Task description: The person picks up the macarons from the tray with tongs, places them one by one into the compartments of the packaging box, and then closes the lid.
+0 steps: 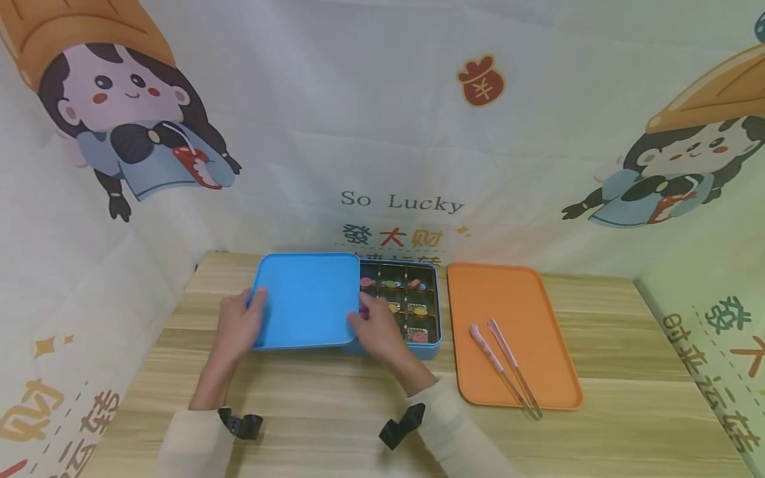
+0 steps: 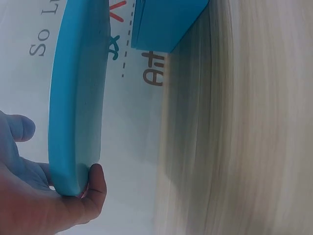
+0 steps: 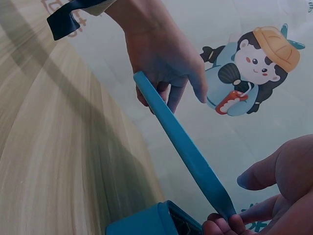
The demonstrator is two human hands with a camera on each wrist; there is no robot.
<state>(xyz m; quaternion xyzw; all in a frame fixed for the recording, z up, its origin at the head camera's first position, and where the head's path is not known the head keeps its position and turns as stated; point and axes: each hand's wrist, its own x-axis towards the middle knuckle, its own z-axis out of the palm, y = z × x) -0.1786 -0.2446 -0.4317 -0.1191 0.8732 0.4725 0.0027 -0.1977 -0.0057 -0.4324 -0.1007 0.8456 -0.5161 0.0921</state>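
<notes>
A blue lid [image 1: 307, 299] is held up off the table, covering the left part of a blue box [image 1: 425, 352] from the head camera. My left hand [image 1: 239, 325] grips its left edge; in the left wrist view the fingers [image 2: 98, 188] curl round the rim and the thumb stands apart from it. At the opposite edge, my right hand [image 1: 379, 325] holds the lid with curled fingers [image 3: 222, 223]. The box's visible part has a dark divided insert [image 1: 412, 325] with small coloured pieces in its compartments, some seemingly wrapped. Their kind is too small to tell.
To the box's right lies an orange tray [image 1: 538, 318]. Tongs [image 1: 508, 368] with pinkish ends rest on it, their metal end over the near rim. A wood-grain table [image 1: 323, 411] carries everything, and a printed cloth [image 1: 388, 153] hangs behind and at both sides.
</notes>
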